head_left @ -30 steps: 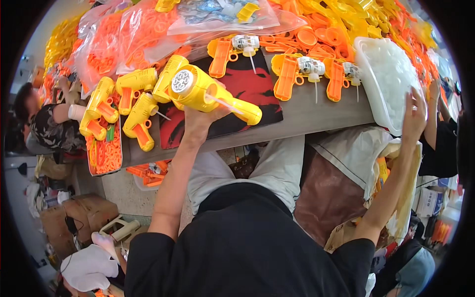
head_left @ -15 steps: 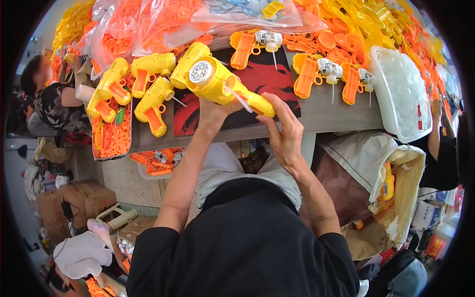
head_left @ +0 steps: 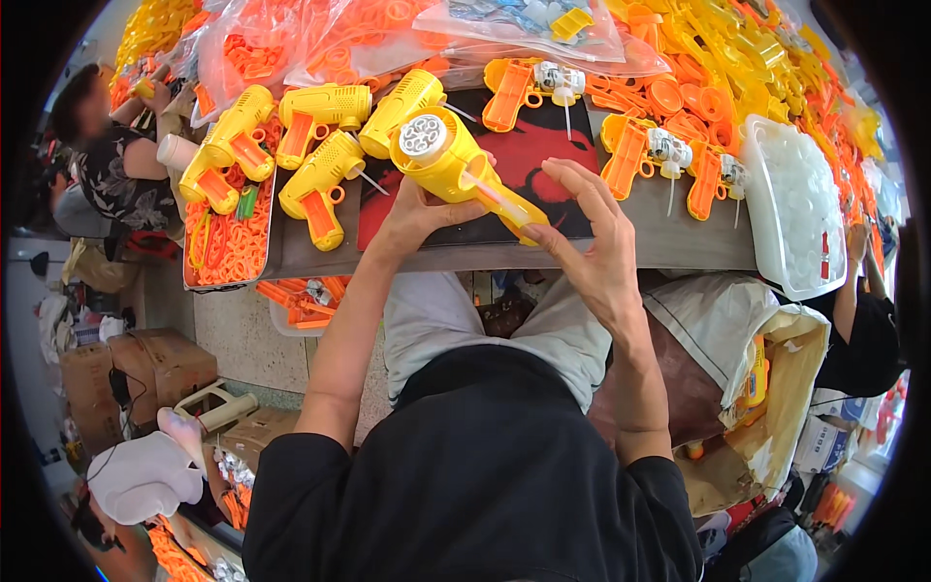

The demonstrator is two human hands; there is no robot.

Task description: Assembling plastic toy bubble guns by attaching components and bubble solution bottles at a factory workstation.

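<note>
Over the front of the table, my left hand (head_left: 419, 218) grips a yellow toy bubble gun (head_left: 441, 160) around its body. The gun's round white nozzle disc (head_left: 423, 136) faces up, and its handle slants toward my right hand (head_left: 596, 247). A thin pale tube (head_left: 485, 189) lies along the handle's open side. My right fingers are spread apart, with the thumb at or against the handle's end. Several more yellow bubble guns (head_left: 325, 179) with orange parts lie left of my hands. Orange and yellow half-assemblies (head_left: 628, 160) with white pieces and tubes lie to the right.
A dark red-and-black mat (head_left: 553, 145) lies beneath the gun. At the left stands a box of small orange parts (head_left: 228, 254); at the right, a translucent tub (head_left: 771, 209) of clear pieces. Bags and heaps of parts (head_left: 737, 58) line the back. Another person (head_left: 121, 175) works at the left.
My right fingers have opened and lifted off the handle's end, where they were closed before. The tube, which stuck out from the gun, now lies along the handle. The view has shifted slightly.
</note>
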